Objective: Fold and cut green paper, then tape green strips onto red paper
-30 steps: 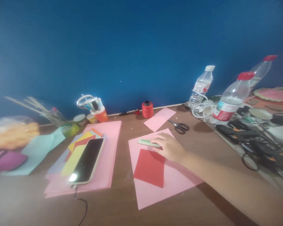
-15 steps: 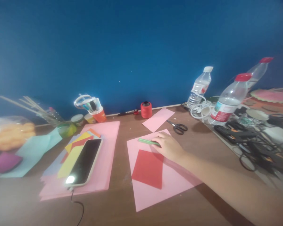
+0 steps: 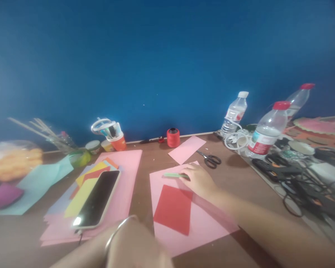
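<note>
My right hand (image 3: 197, 179) is closed at the near end of a slim green stick-like object (image 3: 171, 175), which points left over the upper part of a pink sheet (image 3: 209, 223); its exact kind is too blurred to make out. On the same sheet, just below that hand, lies a red square of paper (image 3: 173, 208). My left hand (image 3: 138, 245), with a silver bangle at the wrist, is at the bottom edge, smeared by motion, its fingers hidden. Black-handled scissors (image 3: 212, 160) and a smaller pink paper (image 3: 187, 149) lie beyond the right hand.
A phone (image 3: 99, 197) rests on stacked coloured papers (image 3: 131, 178) at left. Along the wall stand a cup of pens (image 3: 118, 142) and a red thread spool (image 3: 173, 138). Plastic bottles (image 3: 264, 137) and black cabled tools (image 3: 279, 169) crowd the right side.
My left hand has come into view at the bottom. My right hand keeps its place on the pink sheet with the green object. The view has tilted slightly upward.
</note>
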Tool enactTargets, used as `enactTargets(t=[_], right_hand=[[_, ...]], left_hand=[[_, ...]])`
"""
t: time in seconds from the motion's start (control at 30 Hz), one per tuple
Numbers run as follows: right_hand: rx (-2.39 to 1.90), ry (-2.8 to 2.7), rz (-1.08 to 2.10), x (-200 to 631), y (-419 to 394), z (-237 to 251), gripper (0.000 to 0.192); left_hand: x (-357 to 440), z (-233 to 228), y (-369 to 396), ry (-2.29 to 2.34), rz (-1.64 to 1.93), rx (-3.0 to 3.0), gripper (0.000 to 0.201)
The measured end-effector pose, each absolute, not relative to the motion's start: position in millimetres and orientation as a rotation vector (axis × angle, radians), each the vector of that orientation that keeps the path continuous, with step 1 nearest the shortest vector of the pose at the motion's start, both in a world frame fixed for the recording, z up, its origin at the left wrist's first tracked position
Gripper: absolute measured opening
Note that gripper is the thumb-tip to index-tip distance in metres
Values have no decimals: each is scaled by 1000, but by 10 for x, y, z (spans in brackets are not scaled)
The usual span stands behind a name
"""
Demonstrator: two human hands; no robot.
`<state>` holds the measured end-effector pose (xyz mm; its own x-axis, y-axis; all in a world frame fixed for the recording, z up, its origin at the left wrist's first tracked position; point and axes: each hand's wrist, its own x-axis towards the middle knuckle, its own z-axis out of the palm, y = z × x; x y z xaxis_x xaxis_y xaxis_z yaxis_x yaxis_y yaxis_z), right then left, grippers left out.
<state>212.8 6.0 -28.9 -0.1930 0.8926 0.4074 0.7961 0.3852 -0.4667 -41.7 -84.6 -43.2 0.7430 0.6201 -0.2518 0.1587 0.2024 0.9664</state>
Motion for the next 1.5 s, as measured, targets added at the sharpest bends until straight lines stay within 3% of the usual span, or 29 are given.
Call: enactTargets(t=[0.2,0.3,0.47,0.77,0.97,1.5], right_hand=[[-1391,-1836,282,2098,-28,-172,15],[-1353,-1706,458,2022,-117,-96,12],[-1357,-1686,687,1875,-240,-8,3],[-1286,-1572,1024,1842,-282,-7,17],[-1316,-1621,973,1864,-264,14,28],[-1232,-1454,1204,1880,-202,-94,14]], left_hand=[[270,-33,-16,887,891,949,13],[338,24,55,926,1057,942,25],[291,-34,36,870,1044,1133,19],[294,-5,21,967,1015,1358,16],[307,-17,10,954,973,1273,28],[316,-58,19,829,986,1135,23]])
